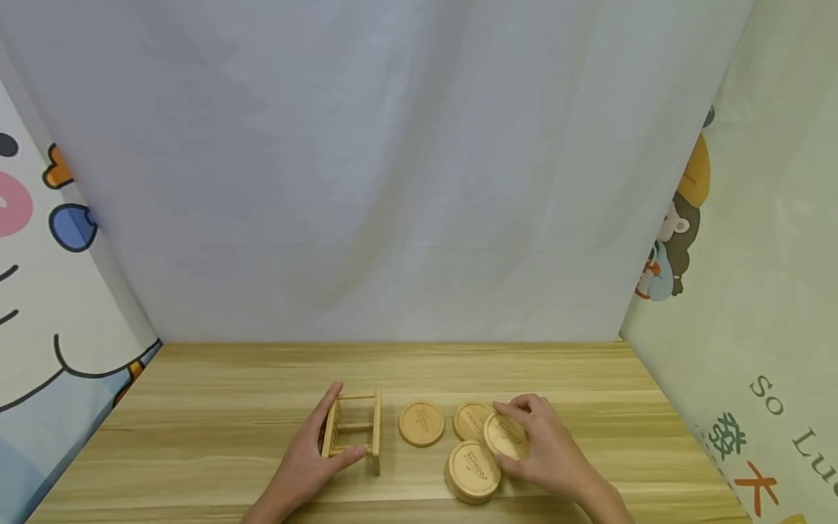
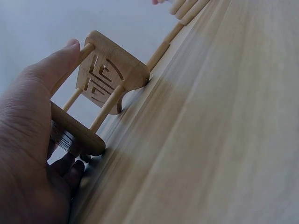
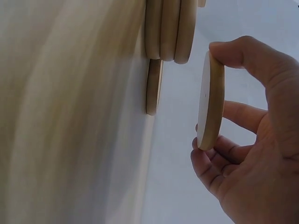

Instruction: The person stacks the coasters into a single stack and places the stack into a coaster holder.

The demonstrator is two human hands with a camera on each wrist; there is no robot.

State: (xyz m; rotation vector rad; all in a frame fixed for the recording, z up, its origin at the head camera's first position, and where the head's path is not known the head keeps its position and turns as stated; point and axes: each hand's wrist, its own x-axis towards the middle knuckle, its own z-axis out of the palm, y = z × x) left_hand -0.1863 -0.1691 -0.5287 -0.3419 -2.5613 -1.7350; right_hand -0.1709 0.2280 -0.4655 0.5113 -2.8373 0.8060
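Observation:
My left hand [image 1: 308,453] grips a small wooden rack [image 1: 356,426] by its left side panel, thumb on a lower rod. The rack stands on the table, and the left wrist view shows its far panel [image 2: 106,70] with cut-out slots. Between the thumb and fingers of my right hand [image 1: 542,445] is a round bamboo coaster [image 3: 212,102], pinched by its edge and raised above the table. Below and left of it sits a stack of coasters [image 1: 473,471], several discs high. Another coaster [image 1: 470,421] lies behind that stack, partly covered in the head view by the held one.
A single coaster [image 1: 421,424] lies between the rack and the stack. The wooden table [image 1: 216,407] ends at a pale curtain [image 1: 393,218] behind. Printed cloths hang at the left [image 1: 65,306] and right [image 1: 740,327].

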